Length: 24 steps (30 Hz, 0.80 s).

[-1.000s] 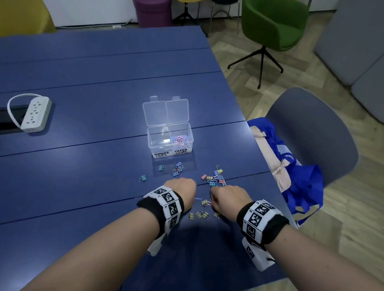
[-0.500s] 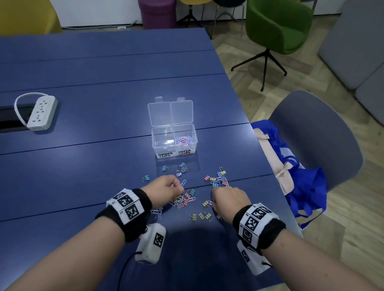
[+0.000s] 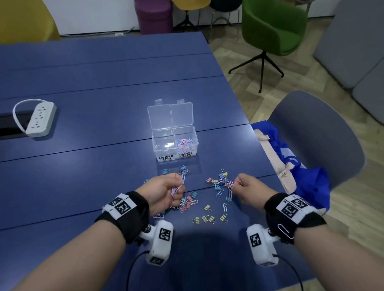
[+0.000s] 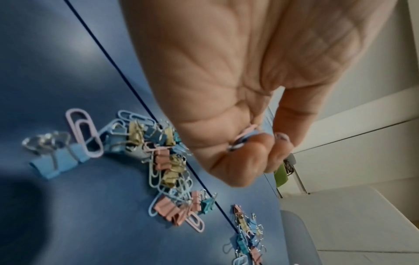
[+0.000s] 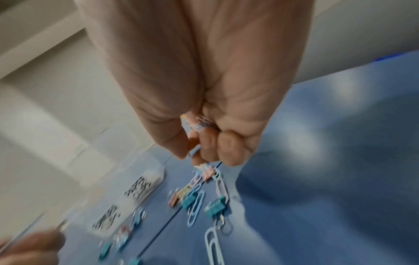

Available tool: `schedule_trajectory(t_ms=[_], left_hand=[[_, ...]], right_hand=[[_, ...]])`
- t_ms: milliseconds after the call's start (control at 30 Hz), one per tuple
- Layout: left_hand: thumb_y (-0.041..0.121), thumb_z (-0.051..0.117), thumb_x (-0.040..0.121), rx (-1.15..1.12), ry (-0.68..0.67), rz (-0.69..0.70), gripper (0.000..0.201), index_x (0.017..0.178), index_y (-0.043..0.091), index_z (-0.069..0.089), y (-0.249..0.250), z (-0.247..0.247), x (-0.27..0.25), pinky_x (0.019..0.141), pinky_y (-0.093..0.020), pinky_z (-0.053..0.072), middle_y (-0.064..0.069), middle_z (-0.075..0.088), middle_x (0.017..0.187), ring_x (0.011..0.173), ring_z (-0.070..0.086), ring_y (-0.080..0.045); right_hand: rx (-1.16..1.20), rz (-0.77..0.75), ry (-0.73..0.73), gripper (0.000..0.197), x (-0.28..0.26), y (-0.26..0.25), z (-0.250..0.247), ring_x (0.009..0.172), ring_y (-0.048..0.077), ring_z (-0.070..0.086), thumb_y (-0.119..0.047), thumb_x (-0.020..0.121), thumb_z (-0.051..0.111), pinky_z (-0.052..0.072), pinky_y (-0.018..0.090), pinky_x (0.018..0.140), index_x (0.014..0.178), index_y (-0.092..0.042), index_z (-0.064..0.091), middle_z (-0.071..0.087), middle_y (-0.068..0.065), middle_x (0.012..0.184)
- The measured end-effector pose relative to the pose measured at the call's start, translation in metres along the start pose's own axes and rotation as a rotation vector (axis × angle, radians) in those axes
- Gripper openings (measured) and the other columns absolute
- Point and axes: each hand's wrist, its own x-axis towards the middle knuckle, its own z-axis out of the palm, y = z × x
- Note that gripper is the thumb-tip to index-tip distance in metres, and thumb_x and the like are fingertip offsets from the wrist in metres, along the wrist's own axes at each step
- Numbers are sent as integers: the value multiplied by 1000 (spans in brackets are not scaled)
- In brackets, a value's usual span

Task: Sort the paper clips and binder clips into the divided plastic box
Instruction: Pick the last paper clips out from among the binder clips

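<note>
A clear divided box (image 3: 163, 144) stands open on the blue table (image 3: 78, 171); its right cell, labelled paper clips, holds a heap of pastel paper clips (image 3: 185, 143), while the binder clip cell looks empty. Loose paper clips and small binder clips (image 3: 208, 208) lie scattered in front of it. My left hand (image 3: 166, 191) hovers above the pile and grips a bunch of pink and blue paper clips (image 3: 179, 186), also showing between its fingers (image 4: 243, 139). My right hand (image 3: 246, 188) is curled over a few clips (image 5: 196, 125), just right of the scatter.
A white power strip (image 3: 40, 119) lies at the table's far left beside a dark cable slot. A grey chair (image 3: 317, 141) with a blue bag (image 3: 296, 167) stands off the right table edge. A loose paper clip (image 3: 284, 230) clings to my right wristband.
Both hands have lifted off the table and drawn apart. The left hand came up with a bunch of paper clips; the right hand rose from the pile with its fingers curled.
</note>
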Motion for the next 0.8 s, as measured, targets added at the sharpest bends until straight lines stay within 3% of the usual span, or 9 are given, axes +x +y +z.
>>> schedule_trajectory(t_ms=[133,233,333,400,500,567,633,733,800], left_hand=[[4,36,78,-34,-45,-6,13,70,13,40,0,11,6,40,-21,25,-8,42,56,44,33,-16],[5,33,64,-76,-54,10,7,64,11,37,-2,20,10,38,-17,17,-8,41,50,39,30,-14],[9,34,60,-107,-87,13,4,57,11,36,-3,27,15,41,-15,12,-8,38,47,38,26,-13],[14,41,69,-95,-71,4,17,54,12,36,-5,31,19,41,-16,10,-5,36,45,36,25,-12],[8,47,88,-18,-16,18,38,53,15,33,-7,40,27,40,-15,8,-2,31,42,31,22,-8],[-4,45,88,7,-15,20,41,53,15,32,-9,47,31,41,-13,7,-1,32,42,30,21,-7],[-7,43,87,22,-38,-4,37,59,15,35,-8,50,34,41,-12,8,-1,35,43,31,23,-7],[1,48,91,58,-34,-51,24,70,13,47,-6,56,38,37,-9,12,-1,41,48,33,28,-6],[17,52,95,143,9,-46,25,70,12,51,-4,61,43,34,-9,13,2,38,49,34,25,-4]], right_hand=[[417,42,54,18,0,16,-3,48,17,38,4,85,53,34,25,46,75,-10,50,45,7,58],[688,106,-8,25,4,21,1,47,15,32,13,88,37,28,21,38,87,-7,51,38,7,59],[760,183,3,27,4,20,2,45,14,32,9,84,27,21,19,40,83,-9,47,36,6,62],[788,219,15,22,4,17,2,46,14,29,6,82,29,17,19,44,75,-11,43,38,7,62],[522,195,52,22,9,17,2,47,13,26,1,85,36,16,21,47,68,-13,39,34,5,62],[212,149,46,23,12,18,5,52,12,35,-3,89,36,27,23,51,69,-14,44,41,-1,63],[72,134,32,27,15,17,8,64,15,44,-3,88,34,37,26,66,70,-18,47,48,-4,68],[26,141,55,30,14,15,8,80,23,50,2,85,33,39,28,76,71,-18,50,53,-2,75],[-89,127,66,24,13,10,7,88,26,54,-1,91,34,40,29,79,84,-10,55,59,6,88]])
